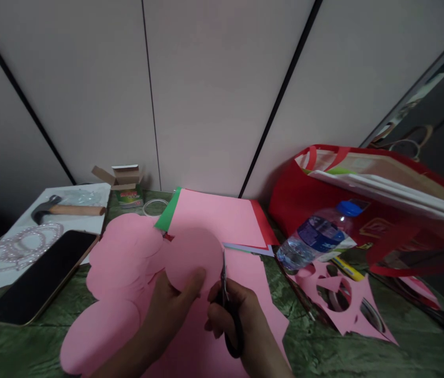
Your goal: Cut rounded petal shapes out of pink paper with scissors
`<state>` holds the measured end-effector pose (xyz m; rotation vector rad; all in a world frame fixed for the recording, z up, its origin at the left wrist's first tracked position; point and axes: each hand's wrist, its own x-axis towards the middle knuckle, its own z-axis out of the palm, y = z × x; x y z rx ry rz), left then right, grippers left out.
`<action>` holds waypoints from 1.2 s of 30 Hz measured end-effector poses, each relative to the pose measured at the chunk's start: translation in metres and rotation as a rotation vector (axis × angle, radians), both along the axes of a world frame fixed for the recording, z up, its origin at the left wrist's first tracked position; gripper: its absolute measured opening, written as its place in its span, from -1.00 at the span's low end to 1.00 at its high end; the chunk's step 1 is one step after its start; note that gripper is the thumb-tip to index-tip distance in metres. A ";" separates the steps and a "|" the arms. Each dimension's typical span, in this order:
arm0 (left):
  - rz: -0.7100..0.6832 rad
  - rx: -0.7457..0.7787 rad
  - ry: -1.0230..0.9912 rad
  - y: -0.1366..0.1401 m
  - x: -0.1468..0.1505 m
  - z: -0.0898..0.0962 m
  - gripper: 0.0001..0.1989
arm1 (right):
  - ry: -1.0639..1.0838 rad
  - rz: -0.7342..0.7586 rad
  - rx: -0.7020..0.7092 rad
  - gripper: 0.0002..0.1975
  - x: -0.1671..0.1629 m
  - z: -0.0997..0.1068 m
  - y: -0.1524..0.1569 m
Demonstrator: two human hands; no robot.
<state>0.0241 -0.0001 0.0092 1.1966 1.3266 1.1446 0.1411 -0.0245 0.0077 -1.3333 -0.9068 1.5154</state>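
A pink paper circle (pixel 194 252) is pinched in my left hand (pixel 174 299), thumb on top near its lower edge. My right hand (pixel 241 315) grips black-handled scissors (pixel 234 328), their blades upright against the circle's right edge. Whether the blades are apart I cannot make out. Several cut pink circles (pixel 103 331) lie overlapped to the left of my left hand. Beneath both hands spreads more pink paper (pixel 251 268). Behind the held circle is a stack of pink sheets (pixel 217 210), with green and red sheets showing at its sides.
On the left lie a phone (pixel 44 278), bead strings (pixel 20 247) and a hammer (pixel 68 209), near a small open box (pixel 128 191). On the right are a water bottle (pixel 316 236), pink paper offcuts (pixel 336 299), a yellow pen-like tool (pixel 348 269) and a red bag (pixel 288 194).
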 end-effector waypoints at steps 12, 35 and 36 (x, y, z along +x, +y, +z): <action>0.011 -0.057 -0.102 0.002 0.000 -0.003 -0.65 | 0.095 -0.033 0.100 -0.81 0.000 -0.012 -0.001; 0.460 -0.329 -0.701 0.044 -0.019 -0.026 -0.74 | -1.015 -0.102 0.282 -0.69 0.048 -0.048 0.027; 0.484 -0.311 -0.713 0.044 -0.019 -0.026 -0.75 | -1.077 -0.083 0.256 -0.66 0.048 -0.048 0.027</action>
